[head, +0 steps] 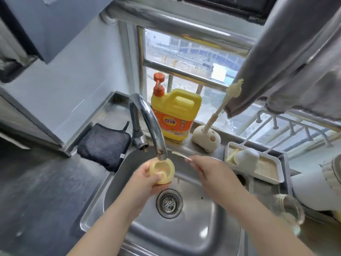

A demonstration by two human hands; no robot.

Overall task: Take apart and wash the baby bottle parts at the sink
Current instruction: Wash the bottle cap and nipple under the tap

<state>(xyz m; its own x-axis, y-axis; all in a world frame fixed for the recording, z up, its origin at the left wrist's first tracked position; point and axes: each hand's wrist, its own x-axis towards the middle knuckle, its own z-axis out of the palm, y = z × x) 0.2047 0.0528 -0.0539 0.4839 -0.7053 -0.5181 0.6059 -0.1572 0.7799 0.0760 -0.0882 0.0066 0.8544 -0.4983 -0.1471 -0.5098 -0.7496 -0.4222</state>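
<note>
While left hand [147,179] grips yellow nipple ring [162,170] under faucet [147,119], right hand [212,174] pinches small brush [181,155]; best: work bristles inside rim, rotating ring through stream.

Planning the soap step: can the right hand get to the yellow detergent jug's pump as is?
Probably not directly: the right hand pinches a small brush. Path past the faucet to the pump looks open otherwise.

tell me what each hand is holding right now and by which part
The left hand holds the yellow bottle collar by its outer rim, under the faucet. The right hand pinches the small brush by its handle end.
</note>
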